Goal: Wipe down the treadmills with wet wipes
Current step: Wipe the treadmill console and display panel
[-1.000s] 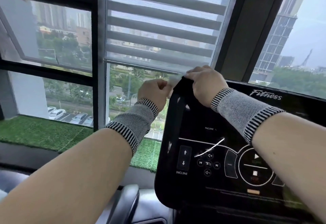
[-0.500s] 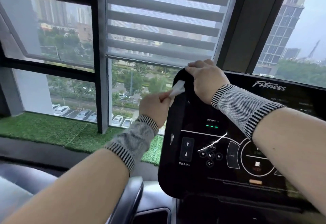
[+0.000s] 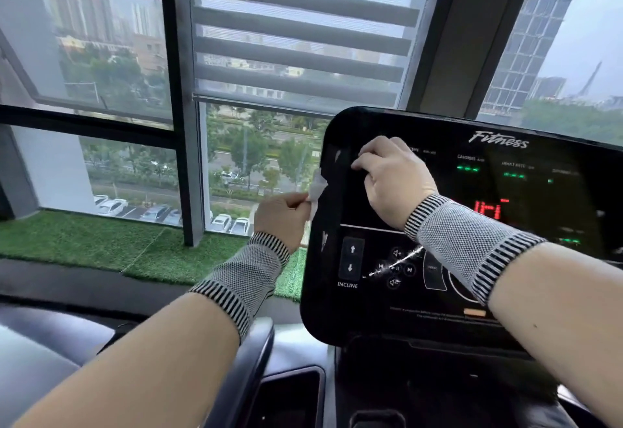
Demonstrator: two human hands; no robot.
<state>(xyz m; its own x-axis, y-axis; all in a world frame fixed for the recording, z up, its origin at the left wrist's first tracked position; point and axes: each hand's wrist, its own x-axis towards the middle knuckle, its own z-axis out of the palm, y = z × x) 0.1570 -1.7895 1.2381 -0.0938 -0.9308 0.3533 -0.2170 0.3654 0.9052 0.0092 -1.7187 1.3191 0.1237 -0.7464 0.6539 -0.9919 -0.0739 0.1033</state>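
Note:
The black treadmill console (image 3: pixel 438 320), marked "Fitness", fills the right half of the view, with lit green and red readouts. My left hand (image 3: pixel 283 220) pinches a small white wet wipe (image 3: pixel 317 190) against the console's left edge, about halfway down the upper part. My right hand (image 3: pixel 391 180) lies on the console's face near the upper left corner, fingers curled, knuckles towards me. No wipe shows under it. Both wrists wear grey knit bands with striped cuffs.
A white streak (image 3: pixel 397 262) crosses the media buttons beside the INCLINE arrows (image 3: pixel 350 259). A dark handrail (image 3: pixel 249 360) and a tray recess (image 3: pixel 290 394) sit below. Beyond are a window frame (image 3: pixel 183 158), a striped blind (image 3: pixel 303 33) and an artificial grass ledge (image 3: pixel 84 242).
Both hands have slid down from the console's top left corner. The left hand drew the wipe down the left edge; the right hand moved from the top rim onto the face.

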